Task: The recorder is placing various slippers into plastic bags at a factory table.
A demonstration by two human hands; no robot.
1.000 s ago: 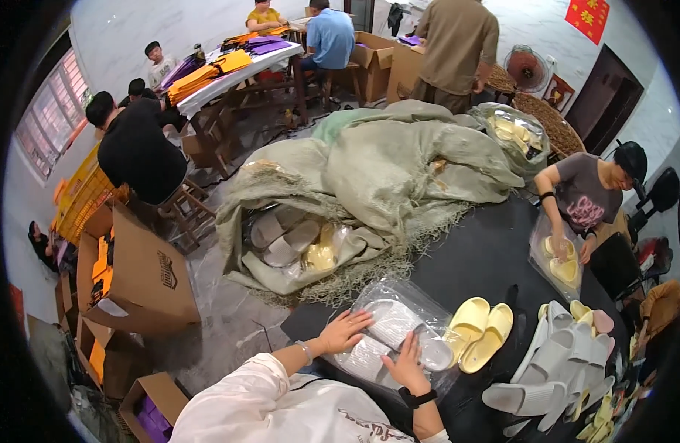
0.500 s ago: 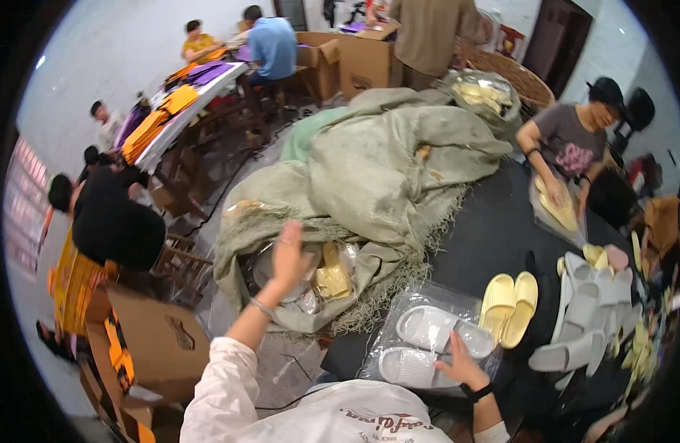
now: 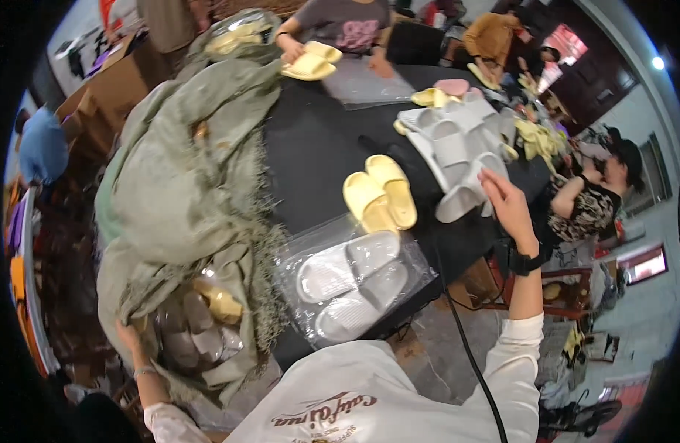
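Note:
My right hand is open, its fingers stretched toward a pile of light grey slippers; the fingertips overlap the nearest slipper, but contact is unclear. At the rim of a greenish woven sack is my left hand, its fingers blurred and partly hidden. Inside the sack's mouth lie bagged grey-brown slippers and a yellow bagged pair. A pair of pale grey slippers lies in a clear plastic bag in front of me. Just beyond it sits a loose yellow pair.
Across the black table, a co-worker's hand holds yellow slippers beside a clear bag. A black cable runs down from the table edge. Other people work at the right, and cardboard boxes stand at the far left.
The view has turned right. My right hand has left the bagged pale grey slippers for the grey pile. My left hand has moved from above the sack's mouth to its rim.

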